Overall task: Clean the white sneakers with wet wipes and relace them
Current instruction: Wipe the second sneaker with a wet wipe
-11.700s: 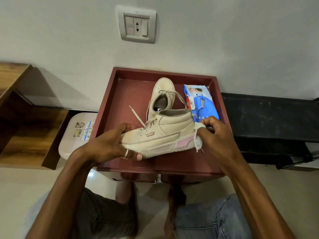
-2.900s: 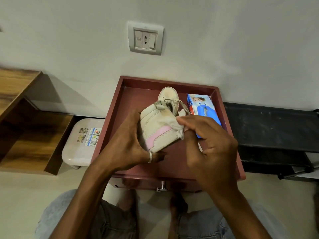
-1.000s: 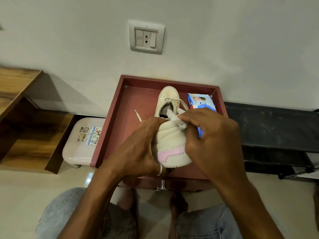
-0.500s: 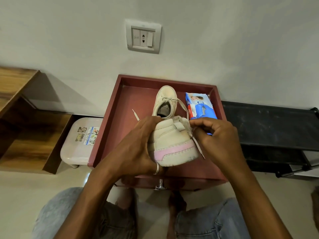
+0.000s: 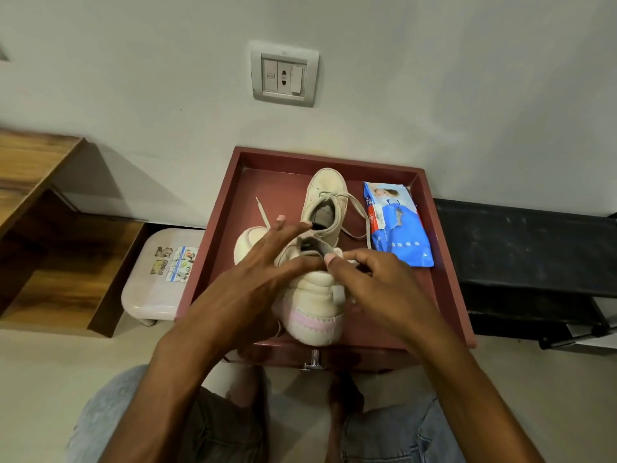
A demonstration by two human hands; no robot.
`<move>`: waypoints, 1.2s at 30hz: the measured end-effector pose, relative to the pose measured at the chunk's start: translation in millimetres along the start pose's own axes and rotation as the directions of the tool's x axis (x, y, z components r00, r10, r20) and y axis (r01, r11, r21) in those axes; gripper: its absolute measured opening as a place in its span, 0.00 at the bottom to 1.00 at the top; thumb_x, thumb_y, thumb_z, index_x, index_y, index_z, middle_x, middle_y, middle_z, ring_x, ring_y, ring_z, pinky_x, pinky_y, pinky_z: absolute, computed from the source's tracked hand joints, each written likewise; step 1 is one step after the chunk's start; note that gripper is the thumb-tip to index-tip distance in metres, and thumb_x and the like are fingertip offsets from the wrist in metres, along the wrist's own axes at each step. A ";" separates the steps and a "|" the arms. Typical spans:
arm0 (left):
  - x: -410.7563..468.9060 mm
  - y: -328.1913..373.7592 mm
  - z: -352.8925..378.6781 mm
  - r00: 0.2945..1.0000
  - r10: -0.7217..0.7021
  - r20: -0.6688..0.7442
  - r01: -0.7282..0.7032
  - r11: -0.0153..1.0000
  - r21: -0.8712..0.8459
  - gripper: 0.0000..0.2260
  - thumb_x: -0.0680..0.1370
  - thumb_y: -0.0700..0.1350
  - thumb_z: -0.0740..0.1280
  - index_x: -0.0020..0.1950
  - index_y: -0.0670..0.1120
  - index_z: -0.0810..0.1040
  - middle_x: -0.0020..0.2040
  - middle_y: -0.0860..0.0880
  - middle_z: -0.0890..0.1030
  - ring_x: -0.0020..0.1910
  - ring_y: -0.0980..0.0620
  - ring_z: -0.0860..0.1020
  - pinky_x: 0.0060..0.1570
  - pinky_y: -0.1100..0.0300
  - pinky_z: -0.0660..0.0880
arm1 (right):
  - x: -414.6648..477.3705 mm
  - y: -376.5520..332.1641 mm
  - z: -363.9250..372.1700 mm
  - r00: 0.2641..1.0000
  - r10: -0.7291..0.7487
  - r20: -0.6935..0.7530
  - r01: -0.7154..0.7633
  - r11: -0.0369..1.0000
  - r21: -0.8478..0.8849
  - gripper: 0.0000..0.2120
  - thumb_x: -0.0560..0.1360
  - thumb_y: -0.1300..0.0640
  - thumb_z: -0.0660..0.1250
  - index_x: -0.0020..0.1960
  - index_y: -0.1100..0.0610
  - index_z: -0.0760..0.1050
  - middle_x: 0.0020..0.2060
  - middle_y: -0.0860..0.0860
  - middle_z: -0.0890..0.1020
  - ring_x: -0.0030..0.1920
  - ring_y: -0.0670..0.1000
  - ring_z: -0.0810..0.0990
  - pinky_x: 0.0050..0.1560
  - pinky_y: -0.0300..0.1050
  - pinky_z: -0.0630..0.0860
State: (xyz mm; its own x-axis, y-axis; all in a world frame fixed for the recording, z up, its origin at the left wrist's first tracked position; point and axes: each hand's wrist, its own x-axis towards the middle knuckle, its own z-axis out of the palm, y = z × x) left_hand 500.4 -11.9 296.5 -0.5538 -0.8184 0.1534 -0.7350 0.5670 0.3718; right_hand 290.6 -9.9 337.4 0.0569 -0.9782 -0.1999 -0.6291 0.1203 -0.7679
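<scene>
Hardly any writing can be read: a red strip with small pale lettering is seen along the left edge of the blue wet-wipe pack [image 5: 399, 228], but the letters are too small to be made out. The picture stickers on the white stool [image 5: 150, 295] are likewise illegible.

Two white sneakers are counted. The near sneaker [image 5: 314, 295] is held over the near part of the maroon tray [image 5: 277, 195], with its pink-banded heel turned toward the camera and its toe pointed far and left. The far sneaker [image 5: 329, 185] is laid in the tray with its toe toward the wall and its lace looped out to the right. One pack is laid at the far right of the tray, just beside the far sneaker.

The left hand [image 5: 257, 275] is laid across the near sneaker's left side with straight, spread fingers, so its grip is wide. The right hand [image 5: 374, 289] is curled at the sneaker's collar and heel. Its grip is closed on one white wet wipe [image 5: 350, 262], of which only scraps are shown between the fingers.

One wall socket plate [image 5: 283, 75] is mounted above the tray, and the one stool is stood to the tray's left.
</scene>
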 end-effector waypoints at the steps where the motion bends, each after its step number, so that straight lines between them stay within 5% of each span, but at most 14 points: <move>1: -2.0 -2.0 0.2 1.000 -0.002 0.002 0.002 1.000 0.030 0.50 0.59 0.43 0.84 0.74 0.63 0.63 0.83 0.53 0.50 0.83 0.44 0.48 0.44 0.49 0.85 | 3.7 3.0 3.9 0.999 0.038 0.029 -0.039 0.999 0.024 0.21 0.69 0.36 0.63 0.43 0.54 0.81 0.34 0.49 0.83 0.36 0.48 0.83 0.44 0.56 0.82; 5: -8.9 -8.0 2.8 1.000 -0.010 0.023 0.007 0.989 0.147 0.53 0.55 0.42 0.86 0.72 0.63 0.64 0.83 0.50 0.53 0.81 0.41 0.56 0.47 0.47 0.84 | 13.9 10.3 17.6 0.981 0.146 0.126 -0.165 0.973 0.163 0.13 0.73 0.54 0.66 0.33 0.60 0.76 0.26 0.53 0.79 0.28 0.49 0.81 0.32 0.46 0.79; 9: -14.8 -10.7 8.4 0.996 -0.093 0.012 0.091 0.985 0.144 0.59 0.54 0.41 0.86 0.77 0.63 0.57 0.81 0.51 0.55 0.75 0.40 0.68 0.46 0.53 0.83 | 18.5 11.7 27.3 1.000 0.015 -0.006 -0.016 0.994 -0.112 0.18 0.72 0.47 0.65 0.32 0.61 0.73 0.25 0.54 0.76 0.27 0.49 0.75 0.30 0.49 0.72; 12: -21.8 -17.0 12.7 0.979 -0.203 -0.021 0.203 0.979 0.000 0.59 0.61 0.37 0.82 0.80 0.61 0.49 0.82 0.53 0.53 0.70 0.42 0.73 0.41 0.61 0.80 | 17.3 9.6 36.1 0.996 -0.023 -0.086 0.010 0.990 -0.141 0.19 0.71 0.48 0.65 0.28 0.59 0.69 0.22 0.52 0.73 0.28 0.52 0.74 0.30 0.50 0.69; 14: -27.1 -20.8 9.5 0.944 -0.320 -0.083 0.319 0.947 -0.032 0.53 0.65 0.35 0.79 0.82 0.55 0.53 0.81 0.51 0.59 0.65 0.44 0.76 0.38 0.63 0.77 | 16.0 7.7 44.2 0.993 -0.040 -0.115 0.026 0.992 -0.120 0.18 0.71 0.50 0.64 0.27 0.58 0.67 0.21 0.50 0.70 0.26 0.51 0.70 0.29 0.47 0.65; 16: -31.1 -23.8 8.2 0.897 -0.401 -0.189 0.405 0.914 -0.015 0.37 0.71 0.35 0.74 0.77 0.53 0.66 0.74 0.50 0.71 0.62 0.44 0.78 0.43 0.52 0.81 | 14.7 6.2 52.8 0.985 -0.083 -0.151 0.062 0.988 -0.144 0.17 0.71 0.51 0.64 0.29 0.59 0.67 0.22 0.51 0.71 0.26 0.51 0.70 0.28 0.46 0.62; 18: -28.7 -18.5 4.9 0.805 -0.524 -0.279 0.501 0.852 -0.153 0.17 0.80 0.45 0.69 0.69 0.52 0.76 0.64 0.52 0.81 0.55 0.50 0.81 0.49 0.51 0.81 | 13.3 3.0 61.2 0.968 -0.152 -0.198 0.115 0.976 -0.186 0.17 0.72 0.52 0.64 0.29 0.59 0.65 0.23 0.51 0.69 0.26 0.50 0.68 0.26 0.42 0.58; 20: -20.8 -4.8 2.2 0.736 -0.636 -0.232 0.574 0.768 -0.282 0.21 0.80 0.63 0.61 0.64 0.52 0.81 0.54 0.54 0.85 0.45 0.57 0.81 0.48 0.55 0.80 | 11.4 -3.5 68.2 0.947 -0.223 -0.232 0.168 0.957 -0.235 0.16 0.73 0.54 0.64 0.30 0.56 0.64 0.26 0.48 0.68 0.27 0.49 0.66 0.27 0.38 0.54; 22: -16.7 4.4 3.2 0.731 -0.656 -0.188 0.600 0.749 -0.280 0.24 0.77 0.70 0.60 0.56 0.53 0.83 0.43 0.55 0.86 0.36 0.59 0.81 0.41 0.55 0.82 | 10.7 -8.1 76.0 0.934 -0.264 -0.239 0.194 0.941 -0.278 0.11 0.74 0.54 0.63 0.34 0.55 0.67 0.32 0.47 0.70 0.31 0.49 0.67 0.30 0.39 0.56; 25: -13.3 2.4 9.2 0.702 -0.695 -0.153 0.658 0.716 -0.233 0.15 0.78 0.60 0.67 0.49 0.51 0.84 0.31 0.54 0.81 0.29 0.57 0.77 0.31 0.60 0.74 | 13.5 -8.9 86.8 0.953 -0.244 -0.181 0.185 0.938 -0.294 0.09 0.76 0.54 0.61 0.40 0.57 0.72 0.40 0.50 0.75 0.37 0.50 0.71 0.37 0.43 0.63; 28: -13.8 -9.1 14.8 0.660 -0.747 -0.080 0.713 0.657 -0.243 0.09 0.78 0.50 0.70 0.49 0.46 0.85 0.35 0.50 0.82 0.32 0.54 0.77 0.31 0.61 0.73 | 13.0 -9.6 92.9 0.971 -0.220 -0.095 0.180 0.931 -0.317 0.09 0.77 0.53 0.60 0.40 0.55 0.69 0.41 0.50 0.72 0.38 0.50 0.70 0.38 0.43 0.63; 32: -14.9 -13.1 20.0 0.654 -0.755 -0.052 0.726 0.645 -0.239 0.06 0.78 0.48 0.71 0.49 0.46 0.85 0.36 0.52 0.82 0.32 0.58 0.76 0.32 0.67 0.70 | 10.3 -2.4 93.2 0.972 -0.233 -0.039 0.205 0.916 -0.345 0.11 0.80 0.52 0.59 0.44 0.57 0.76 0.40 0.48 0.70 0.36 0.47 0.68 0.31 0.36 0.58; 36: -16.1 -17.7 23.2 0.673 -0.738 -0.046 0.724 0.670 -0.164 0.06 0.76 0.45 0.70 0.44 0.45 0.85 0.31 0.51 0.80 0.30 0.54 0.78 0.37 0.56 0.80 | 14.8 0.5 88.9 0.969 -0.248 -0.019 0.233 0.931 -0.282 0.11 0.80 0.54 0.59 0.51 0.55 0.79 0.45 0.50 0.73 0.40 0.45 0.71 0.37 0.36 0.63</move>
State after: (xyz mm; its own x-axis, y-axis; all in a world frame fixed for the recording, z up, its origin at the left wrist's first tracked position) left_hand 513.2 -6.6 266.1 0.1877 -0.9737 -0.1293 -0.8292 -0.2276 0.5106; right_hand 360.0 -9.2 279.9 0.1961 -0.9806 0.0086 -0.7908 -0.1633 -0.5899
